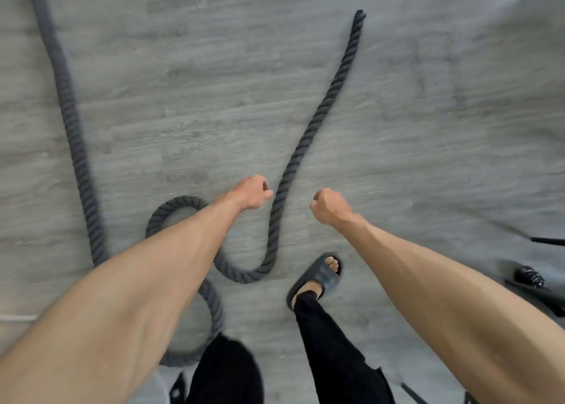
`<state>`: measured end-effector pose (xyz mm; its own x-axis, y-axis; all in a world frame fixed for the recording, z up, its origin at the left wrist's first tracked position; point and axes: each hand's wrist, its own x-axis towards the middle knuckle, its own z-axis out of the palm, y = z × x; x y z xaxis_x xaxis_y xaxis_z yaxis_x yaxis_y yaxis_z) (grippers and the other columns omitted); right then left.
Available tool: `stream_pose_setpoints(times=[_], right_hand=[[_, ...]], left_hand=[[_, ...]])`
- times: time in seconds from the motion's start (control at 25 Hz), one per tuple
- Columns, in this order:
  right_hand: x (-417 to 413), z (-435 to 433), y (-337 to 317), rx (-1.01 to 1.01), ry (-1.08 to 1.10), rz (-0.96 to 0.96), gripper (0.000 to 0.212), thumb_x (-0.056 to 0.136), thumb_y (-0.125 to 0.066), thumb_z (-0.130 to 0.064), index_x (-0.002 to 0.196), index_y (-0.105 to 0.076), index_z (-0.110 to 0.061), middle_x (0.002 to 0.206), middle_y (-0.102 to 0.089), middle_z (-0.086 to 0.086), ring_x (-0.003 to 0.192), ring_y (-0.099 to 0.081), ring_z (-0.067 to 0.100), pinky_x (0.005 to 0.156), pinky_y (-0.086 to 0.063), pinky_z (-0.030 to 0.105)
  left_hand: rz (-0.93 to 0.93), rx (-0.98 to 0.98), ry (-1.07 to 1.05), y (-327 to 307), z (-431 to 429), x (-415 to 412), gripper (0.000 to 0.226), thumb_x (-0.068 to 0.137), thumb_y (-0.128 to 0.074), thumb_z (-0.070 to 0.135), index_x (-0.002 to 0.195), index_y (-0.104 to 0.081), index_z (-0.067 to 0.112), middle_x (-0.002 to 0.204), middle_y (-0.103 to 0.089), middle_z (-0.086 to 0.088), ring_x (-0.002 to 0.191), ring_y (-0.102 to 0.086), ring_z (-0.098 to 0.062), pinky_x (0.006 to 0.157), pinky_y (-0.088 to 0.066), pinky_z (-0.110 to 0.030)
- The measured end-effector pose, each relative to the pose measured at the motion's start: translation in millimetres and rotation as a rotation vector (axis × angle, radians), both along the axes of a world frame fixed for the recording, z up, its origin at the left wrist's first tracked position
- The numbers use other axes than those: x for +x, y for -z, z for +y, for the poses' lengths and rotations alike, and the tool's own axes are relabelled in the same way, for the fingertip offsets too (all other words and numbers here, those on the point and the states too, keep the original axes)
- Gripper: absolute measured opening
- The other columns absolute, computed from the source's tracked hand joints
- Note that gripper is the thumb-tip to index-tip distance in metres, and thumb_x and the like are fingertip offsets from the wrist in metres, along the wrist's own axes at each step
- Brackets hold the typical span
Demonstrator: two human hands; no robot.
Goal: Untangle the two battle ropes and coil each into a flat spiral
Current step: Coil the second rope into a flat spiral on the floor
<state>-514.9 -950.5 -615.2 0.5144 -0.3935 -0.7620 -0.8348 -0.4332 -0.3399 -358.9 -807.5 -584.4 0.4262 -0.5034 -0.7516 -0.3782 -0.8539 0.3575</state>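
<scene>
Rope (pixel 321 104) loose on floor (pixel 428 98), both hands empty

Your left hand (pixel 250 193) hangs over the floor with its fingers curled into a fist, gripping nothing. Your right hand (pixel 328 205) is curled the same way and also holds nothing. The rope's long run passes between the two fists, and neither touches it.

The rope's end lies far from you, at the top of the view. From there it slants down toward you, bends in a U just beside your sandal (pixel 318 277), then slips under your left forearm (pixel 153 281). Beyond the arm it curls into loose loops, partly hidden.

A second strand (pixel 70 122) lies along the left side, well apart from the long run. Your arm hides where it leads, so you cannot tell whether it is the same rope or the other one. Nothing here is coiled flat yet.
</scene>
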Motion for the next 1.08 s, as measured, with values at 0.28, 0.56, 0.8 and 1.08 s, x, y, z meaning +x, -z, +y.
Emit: stream_pose_setpoints(times=[0.28,0.56,0.8,1.08], right_hand=[[42,-148,-25,0.037,-0.029,0.004,0.029,0.093,-0.050,-0.017,0.099,-0.070,0.003,0.109,-0.070,0.026,0.105,-0.066,0.040,0.080,-0.049,0.035],[156,-324,9,-0.014,-0.047,0.019,0.032,0.096,-0.051,-0.020,0.117,-0.068,-0.002,0.123,-0.068,0.023,0.115,-0.063,0.038,0.091,-0.050,0.036],[236,-447,65,-0.046,-0.033,0.068,0.034,0.094,-0.047,-0.022,0.114,-0.067,-0.003,0.121,-0.068,0.021,0.115,-0.062,0.038,0.091,-0.050,0.037],[337,-557,220,-0.077,0.014,0.064,0.049,0.096,-0.052,-0.027,0.136,-0.043,-0.001,0.136,-0.057,0.023,0.124,-0.057,0.041,0.099,-0.052,0.046]], left_hand=[[0.024,-0.038,0.002,-23,-161,47,0.021,0.096,-0.057,0.027,0.105,-0.064,0.010,0.106,-0.071,-0.017,0.100,-0.067,-0.031,0.090,-0.051,-0.036],[0.064,-0.015,-0.031,48,-345,134,0.020,0.093,-0.057,0.024,0.104,-0.065,0.009,0.108,-0.071,-0.020,0.101,-0.066,-0.035,0.089,-0.052,-0.037],[0.037,-0.029,-0.063,105,-465,206,0.007,0.085,-0.056,0.027,0.090,-0.060,0.025,0.105,-0.071,-0.013,0.103,-0.065,-0.032,0.091,-0.052,-0.040],[-0.187,-0.038,-0.053,244,-598,304,0.037,0.086,-0.052,0.007,0.119,-0.056,0.023,0.124,-0.059,-0.013,0.114,-0.057,-0.034,0.089,-0.045,-0.038]])
